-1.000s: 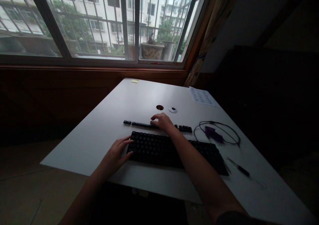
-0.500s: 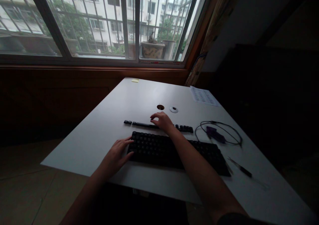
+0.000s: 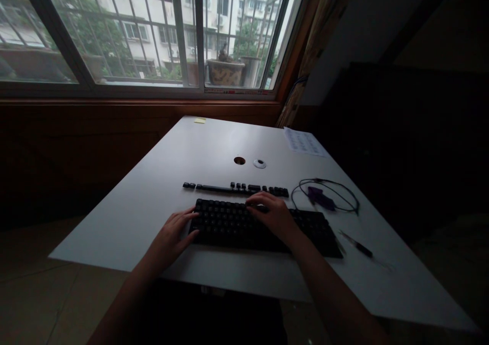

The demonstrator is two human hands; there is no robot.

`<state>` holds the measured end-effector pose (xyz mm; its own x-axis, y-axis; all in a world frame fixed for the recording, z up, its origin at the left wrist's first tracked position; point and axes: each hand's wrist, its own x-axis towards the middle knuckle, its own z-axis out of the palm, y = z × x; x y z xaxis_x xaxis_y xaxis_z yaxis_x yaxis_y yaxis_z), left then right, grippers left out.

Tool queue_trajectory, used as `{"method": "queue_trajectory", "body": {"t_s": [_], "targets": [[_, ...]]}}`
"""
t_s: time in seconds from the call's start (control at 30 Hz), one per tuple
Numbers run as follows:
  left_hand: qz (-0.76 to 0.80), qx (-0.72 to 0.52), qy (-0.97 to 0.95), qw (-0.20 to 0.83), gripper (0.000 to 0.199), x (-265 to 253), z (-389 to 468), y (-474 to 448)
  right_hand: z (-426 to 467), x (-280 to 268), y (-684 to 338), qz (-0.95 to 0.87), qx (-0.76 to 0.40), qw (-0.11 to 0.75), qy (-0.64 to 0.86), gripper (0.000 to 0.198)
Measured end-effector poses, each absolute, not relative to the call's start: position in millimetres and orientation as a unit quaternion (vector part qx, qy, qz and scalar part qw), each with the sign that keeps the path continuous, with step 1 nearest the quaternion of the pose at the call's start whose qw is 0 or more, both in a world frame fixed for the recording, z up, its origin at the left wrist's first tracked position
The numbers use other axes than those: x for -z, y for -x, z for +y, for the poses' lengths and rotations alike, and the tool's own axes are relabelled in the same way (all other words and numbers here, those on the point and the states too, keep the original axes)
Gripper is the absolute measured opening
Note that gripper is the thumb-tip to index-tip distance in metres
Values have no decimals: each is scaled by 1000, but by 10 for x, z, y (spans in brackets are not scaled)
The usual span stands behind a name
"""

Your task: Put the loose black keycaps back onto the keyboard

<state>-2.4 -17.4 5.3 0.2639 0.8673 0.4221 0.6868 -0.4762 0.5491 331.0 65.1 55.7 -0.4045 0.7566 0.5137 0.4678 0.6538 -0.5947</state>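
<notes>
R hand [image 3: 272,213] has moved from keycaps [image 3: 238,186] to kbd [image 3: 221,222], fingers curled, pinch unclear; L hand [image 3: 173,233] splayed. Knuckle bump might scatter keycaps.

the keyboard [image 3: 221,225] looks matt plastic, the tabletop [image 3: 153,192] smooth with a faint sheen, the sill [image 3: 153,102] polished wood.

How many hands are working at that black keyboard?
2: the left hand at the left end of the keyboard, and the right hand near the middle of its far edge. No others show.
</notes>
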Motion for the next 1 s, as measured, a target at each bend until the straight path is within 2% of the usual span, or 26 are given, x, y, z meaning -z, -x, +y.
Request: {"method": "queue_trajectory", "body": {"t_s": [0.3,0.7,1.0], "targets": [[500,-339,-787,123,37,-35,-162,29,87,-235,-3414,-837,-131,384,369,18],[496,-338,-792,117,36,-50,-160,23,33,-113,-3423,-848,-92,375,363,22],[495,-341,-791,112,36,-77,-172,13,37,-164,-3397,-840,-104,393,359,21]]}}
